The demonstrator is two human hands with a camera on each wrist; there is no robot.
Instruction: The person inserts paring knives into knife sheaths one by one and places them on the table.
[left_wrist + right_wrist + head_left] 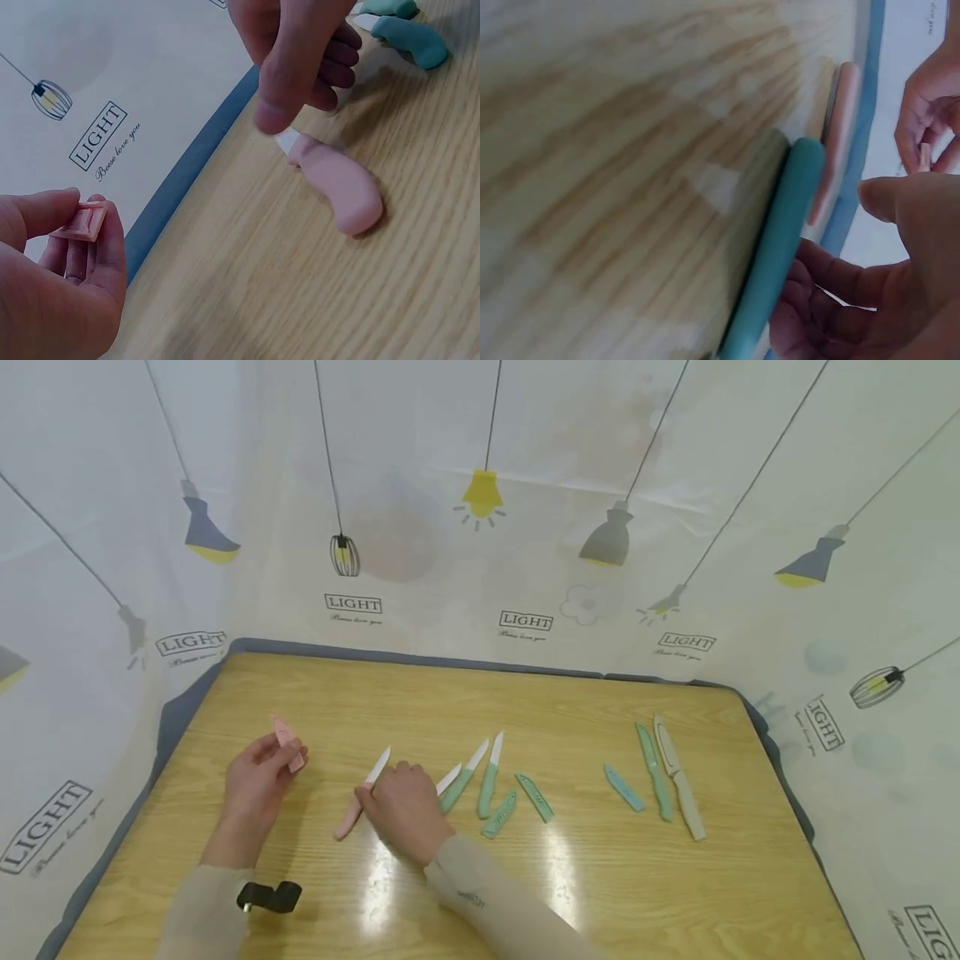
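On the wooden table (pixel 660 893), a pink knife (pixel 348 821) lies just beside the right hand (pixel 407 802), which is loosely bent and holds nothing; well apart from that knife, the left hand (pixel 253 774) pinches a pink sheath (pixel 282 732).

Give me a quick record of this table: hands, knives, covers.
Left hand: pinches a pink cover
Right hand: near the pink knife; contact unclear
Pink knife: blade bare, on the table
Middle: two green knives, blades bare; another white blade beside the right hand
Loose covers: two green covers, one blue cover
Far right: covered green knife, beige knife
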